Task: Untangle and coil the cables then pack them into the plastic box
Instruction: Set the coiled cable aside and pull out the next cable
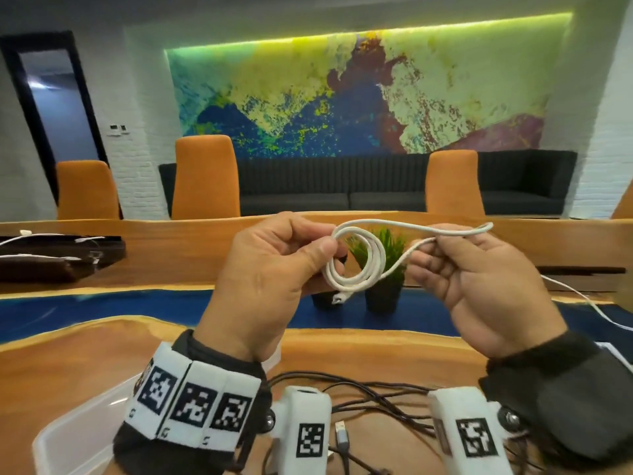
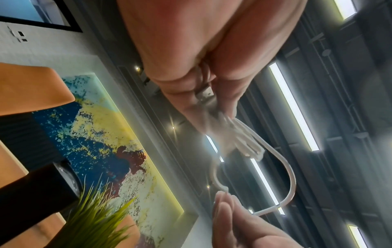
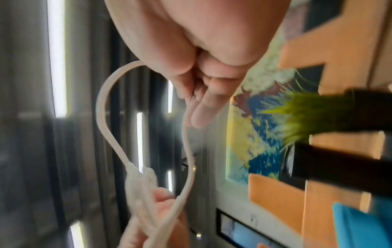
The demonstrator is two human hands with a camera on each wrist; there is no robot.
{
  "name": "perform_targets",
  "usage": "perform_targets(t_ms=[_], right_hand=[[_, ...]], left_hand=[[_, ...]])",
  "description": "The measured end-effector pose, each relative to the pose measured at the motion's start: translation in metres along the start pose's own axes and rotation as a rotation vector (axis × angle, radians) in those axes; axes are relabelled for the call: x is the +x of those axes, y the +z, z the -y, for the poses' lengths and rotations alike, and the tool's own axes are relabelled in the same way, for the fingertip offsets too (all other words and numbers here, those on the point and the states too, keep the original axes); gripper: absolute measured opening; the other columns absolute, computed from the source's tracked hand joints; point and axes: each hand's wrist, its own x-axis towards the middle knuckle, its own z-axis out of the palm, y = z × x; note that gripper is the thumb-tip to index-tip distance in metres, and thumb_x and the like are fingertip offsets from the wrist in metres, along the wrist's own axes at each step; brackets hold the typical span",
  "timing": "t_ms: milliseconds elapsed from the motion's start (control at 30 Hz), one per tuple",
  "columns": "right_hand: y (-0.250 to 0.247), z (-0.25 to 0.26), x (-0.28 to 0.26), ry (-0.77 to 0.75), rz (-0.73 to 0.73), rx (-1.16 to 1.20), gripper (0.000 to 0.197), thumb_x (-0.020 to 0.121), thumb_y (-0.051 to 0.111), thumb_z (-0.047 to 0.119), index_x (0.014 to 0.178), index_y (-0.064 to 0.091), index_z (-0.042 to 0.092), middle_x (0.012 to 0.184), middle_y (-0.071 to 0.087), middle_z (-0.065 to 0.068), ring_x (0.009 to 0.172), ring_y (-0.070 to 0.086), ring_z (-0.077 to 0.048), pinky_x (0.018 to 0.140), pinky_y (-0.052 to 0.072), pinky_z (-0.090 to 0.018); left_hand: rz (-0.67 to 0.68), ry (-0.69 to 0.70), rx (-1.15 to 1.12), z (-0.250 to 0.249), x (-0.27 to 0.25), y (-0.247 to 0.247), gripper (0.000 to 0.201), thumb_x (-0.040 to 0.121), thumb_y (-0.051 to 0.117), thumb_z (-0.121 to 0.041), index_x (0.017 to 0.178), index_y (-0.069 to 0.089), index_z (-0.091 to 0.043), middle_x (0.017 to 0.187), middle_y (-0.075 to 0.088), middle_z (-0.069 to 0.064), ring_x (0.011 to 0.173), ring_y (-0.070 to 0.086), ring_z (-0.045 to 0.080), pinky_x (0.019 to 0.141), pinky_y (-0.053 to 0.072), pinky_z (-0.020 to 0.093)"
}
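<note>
left hand [image 1: 270,269] pinching coiled round white cable [image 1: 356,262], right hand [image 1: 479,279] gripping its sideways loop, both above clear plastic box [image 1: 78,437], contents unseen

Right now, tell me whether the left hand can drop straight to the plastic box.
Probably yes: the left hand pinches the white cable coil above the plastic box, with nothing between them.

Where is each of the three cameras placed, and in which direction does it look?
Head: worn on the head, looking forward and down over the table; shows left hand and right hand holding the white cable.
Left wrist: looks along the left hand, up toward the ceiling; right fingertips at bottom.
Right wrist: looks along the right hand at the cable loop.
Shared: both wrist views show the potted plant.
</note>
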Motion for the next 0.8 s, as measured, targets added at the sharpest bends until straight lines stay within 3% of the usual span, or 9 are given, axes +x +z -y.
perform_targets(t_ms=[133, 300, 467, 567, 700, 800], right_hand=[[0.000, 0.004, -0.002, -0.019, -0.030, 0.101, 0.024, 0.101, 0.047, 0.019, 0.106, 0.066, 0.006, 0.083, 0.069, -0.010, 0.076, 0.071, -0.018, 0.066, 0.060, -0.027], [-0.005, 0.009, -0.001, -0.046, -0.068, 0.161, 0.023, 0.101, 0.047, 0.018, 0.105, 0.066, 0.007, 0.081, 0.071, -0.008, 0.077, 0.070, -0.018, 0.070, 0.061, -0.027], [-0.005, 0.010, 0.000, 0.053, 0.026, 0.272, 0.023, 0.099, 0.050, 0.021, 0.102, 0.067, 0.007, 0.078, 0.068, -0.007, 0.070, 0.068, -0.013, 0.063, 0.059, -0.024], [0.000, 0.005, -0.006, 0.198, 0.200, 0.240, 0.025, 0.094, 0.053, 0.023, 0.092, 0.073, 0.009, 0.081, 0.065, -0.008, 0.069, 0.065, -0.013, 0.059, 0.058, -0.025], [0.005, -0.010, -0.015, 0.305, 0.561, 0.170, 0.033, 0.095, 0.052, 0.030, 0.119, 0.068, 0.013, 0.108, 0.060, -0.011, 0.087, 0.052, -0.020, 0.066, 0.043, -0.032], [0.004, -0.011, -0.018, 0.345, 0.721, 0.177, 0.028, 0.086, 0.064, 0.026, 0.110, 0.067, 0.012, 0.106, 0.057, -0.012, 0.091, 0.052, -0.025, 0.070, 0.043, -0.036]], left_hand=[[0.032, -0.009, -0.032, 0.001, 0.001, -0.002, 0.019, 0.080, 0.062, -0.014, 0.097, 0.067, -0.006, 0.088, 0.076, 0.015, 0.081, 0.074, 0.027, 0.067, 0.061, 0.035], [0.059, -0.016, -0.061, 0.000, 0.000, -0.007, 0.019, 0.080, 0.063, -0.014, 0.097, 0.068, -0.007, 0.088, 0.076, 0.014, 0.081, 0.074, 0.025, 0.066, 0.060, 0.033], [0.079, -0.011, -0.028, 0.002, -0.001, -0.003, 0.024, 0.080, 0.062, -0.015, 0.101, 0.067, -0.005, 0.091, 0.076, 0.015, 0.084, 0.075, 0.028, 0.066, 0.061, 0.032], [0.063, 0.038, -0.017, 0.009, -0.001, 0.005, 0.021, 0.080, 0.063, -0.015, 0.099, 0.069, -0.007, 0.089, 0.076, 0.013, 0.082, 0.075, 0.026, 0.066, 0.060, 0.031], [-0.013, 0.208, 0.084, 0.014, -0.003, 0.014, 0.014, 0.086, 0.063, -0.008, 0.098, 0.069, -0.011, 0.089, 0.077, 0.006, 0.081, 0.075, 0.021, 0.068, 0.060, 0.028], [-0.022, 0.307, 0.195, 0.014, -0.005, 0.016, 0.014, 0.089, 0.062, -0.005, 0.098, 0.069, -0.014, 0.091, 0.076, 0.000, 0.080, 0.074, 0.016, 0.066, 0.059, 0.022]])
